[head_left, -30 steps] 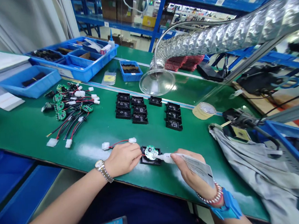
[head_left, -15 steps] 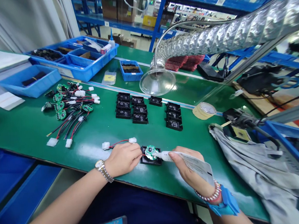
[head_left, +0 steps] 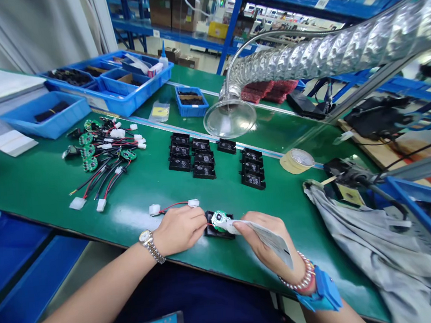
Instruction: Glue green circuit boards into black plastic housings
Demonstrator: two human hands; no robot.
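Observation:
A round green circuit board point(head_left: 219, 217) lies in a black plastic housing point(head_left: 227, 234) near the table's front edge. My left hand point(head_left: 181, 229) is closed at the housing's left side, fingers pinched over the board's wires. Beyond that hand, a red wire runs to white connectors point(head_left: 155, 210). My right hand point(head_left: 269, 237) grips a white squeeze tube of glue point(head_left: 269, 238), tilted with its nozzle down at the board's right edge. Whether the tip touches the board is hard to see. My left fingertips are partly hidden.
Several black housings point(head_left: 203, 157) stand in groups behind my hands. Wired circuit boards point(head_left: 89, 151) are heaped at left, before blue bins point(head_left: 131, 106). A clear hood point(head_left: 230, 119) on a foil duct hangs overhead. Tape point(head_left: 297, 161) and a grey cloth point(head_left: 342, 231) lie at right.
My right hand has tipped the glue tube, turning it more edge-on and shifting slightly left. The left hand holds its place by the housing. The whole view has shifted slightly.

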